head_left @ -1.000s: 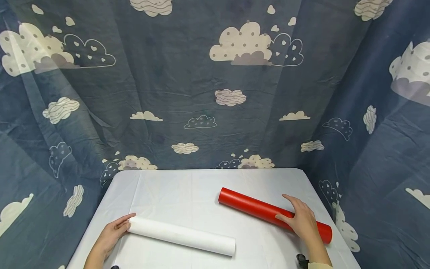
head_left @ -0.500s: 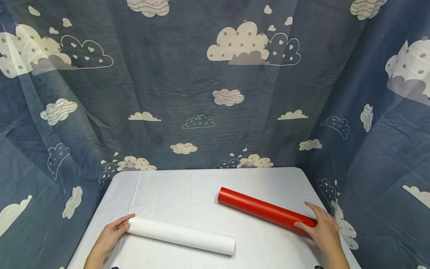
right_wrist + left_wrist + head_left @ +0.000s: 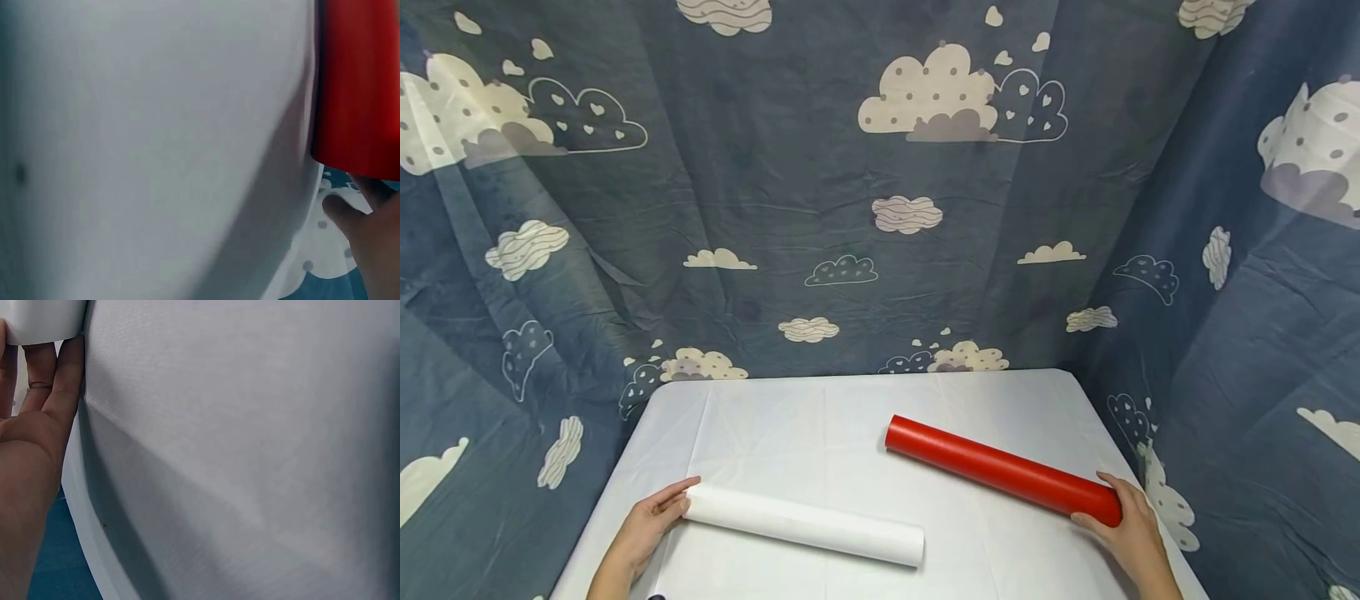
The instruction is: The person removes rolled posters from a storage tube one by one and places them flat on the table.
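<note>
The white roll is lying flat on the near-left part of the desk, left end angled a bit away from the person. The left hand has that end pinched: thumb at the end face, fingers along the far side. I'd guess holding it there stops a smooth round thing from rolling off, and it leaves most of the tube uncovered.

The red roll is also on its side, over on the right half, well apart from the white one and tilted much the same way. The right hand is round its right end, thumb on the near side and fingers on the far side. Tbh I can't tell if it's really gripping, since the right wrist view shows the thumb apart from the rim. My read is that coming in at the outer end suits a tube that thick, and it keeps the two hands far apart and out of each other's way.

Under it all is the desk, white with faint creases. Plain surface, no lip on the visible edges, so a loose tube could probably wander. Behind and at both sides hangs a blue curtain with cloud prints, probably just a backdrop.
</note>
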`<state>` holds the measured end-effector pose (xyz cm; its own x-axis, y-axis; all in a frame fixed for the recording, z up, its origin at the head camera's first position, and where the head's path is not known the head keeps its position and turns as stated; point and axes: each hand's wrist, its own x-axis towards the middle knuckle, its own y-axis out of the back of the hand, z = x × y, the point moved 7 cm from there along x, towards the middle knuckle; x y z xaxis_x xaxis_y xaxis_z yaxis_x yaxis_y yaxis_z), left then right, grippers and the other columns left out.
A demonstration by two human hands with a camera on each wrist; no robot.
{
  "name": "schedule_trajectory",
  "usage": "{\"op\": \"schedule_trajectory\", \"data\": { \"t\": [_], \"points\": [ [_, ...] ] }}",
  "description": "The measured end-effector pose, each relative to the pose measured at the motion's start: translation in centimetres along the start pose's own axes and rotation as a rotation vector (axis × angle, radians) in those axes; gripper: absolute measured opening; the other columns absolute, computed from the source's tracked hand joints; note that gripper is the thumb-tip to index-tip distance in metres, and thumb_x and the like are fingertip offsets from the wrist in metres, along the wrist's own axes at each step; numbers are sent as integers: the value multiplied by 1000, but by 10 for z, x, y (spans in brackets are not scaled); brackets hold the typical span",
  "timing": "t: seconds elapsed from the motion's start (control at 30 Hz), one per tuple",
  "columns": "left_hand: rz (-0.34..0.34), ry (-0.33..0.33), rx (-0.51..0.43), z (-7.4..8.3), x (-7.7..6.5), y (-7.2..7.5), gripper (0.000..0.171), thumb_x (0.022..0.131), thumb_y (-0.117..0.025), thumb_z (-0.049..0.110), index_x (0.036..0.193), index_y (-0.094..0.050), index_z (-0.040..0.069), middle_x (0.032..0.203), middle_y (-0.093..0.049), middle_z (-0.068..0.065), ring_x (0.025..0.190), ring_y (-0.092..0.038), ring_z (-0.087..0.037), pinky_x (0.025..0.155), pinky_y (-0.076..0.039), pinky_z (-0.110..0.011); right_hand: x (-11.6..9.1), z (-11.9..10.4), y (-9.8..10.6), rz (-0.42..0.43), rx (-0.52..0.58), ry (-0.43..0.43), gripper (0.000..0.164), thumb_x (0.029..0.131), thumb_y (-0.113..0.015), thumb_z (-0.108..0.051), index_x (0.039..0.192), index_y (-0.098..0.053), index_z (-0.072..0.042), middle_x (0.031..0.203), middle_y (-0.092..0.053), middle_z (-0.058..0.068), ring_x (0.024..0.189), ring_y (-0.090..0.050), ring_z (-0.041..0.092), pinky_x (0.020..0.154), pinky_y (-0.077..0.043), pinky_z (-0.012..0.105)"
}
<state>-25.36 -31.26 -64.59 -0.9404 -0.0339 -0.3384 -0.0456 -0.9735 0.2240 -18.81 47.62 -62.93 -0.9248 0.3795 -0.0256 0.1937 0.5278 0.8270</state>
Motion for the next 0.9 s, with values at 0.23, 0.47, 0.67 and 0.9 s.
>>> {"op": "schedule_trajectory", "data": {
  "t": [0.23, 0.47, 0.67, 0.9],
  "points": [
    [2, 2, -8, 0, 1, 0, 55, 104, -70, 24, 153, -55, 4, 116, -73, 19, 103, -64, 13, 92, -58, -14, 1, 1, -5, 16, 43, 2, 93, 81, -92, -44, 153, -45, -6, 153, -29, 37, 128, -41, 56, 110, -41, 79],
    [8, 4, -5, -2, 2, 1, 54, 104, -70, 22, 153, -55, 4, 121, -73, 16, 103, -64, 14, 93, -58, -15, 5, 7, -10, 15, 96, -46, 90, 81, -93, -41, 149, -47, -6, 152, -27, 35, 129, -39, 55, 113, -37, 79],
    [12, 3, 0, -3, 1, 0, 54, 104, -70, 23, 153, -55, 4, 125, -73, 15, 103, -63, 16, 94, -58, -15, 4, 7, -10, 16, 102, -51, 85, 82, -93, -36, 148, -48, -4, 151, -27, 36, 128, -39, 56, 112, -38, 79],
    [14, 2, 2, -1, 0, 0, 55, 104, -70, 24, 153, -55, 4, 126, -72, 16, 103, -63, 16, 93, -57, -13, 5, 6, -12, 28, 107, -58, 84, 82, -93, -33, 148, -49, -4, 151, -28, 36, 129, -38, 56, 112, -39, 80]
  ]
}}
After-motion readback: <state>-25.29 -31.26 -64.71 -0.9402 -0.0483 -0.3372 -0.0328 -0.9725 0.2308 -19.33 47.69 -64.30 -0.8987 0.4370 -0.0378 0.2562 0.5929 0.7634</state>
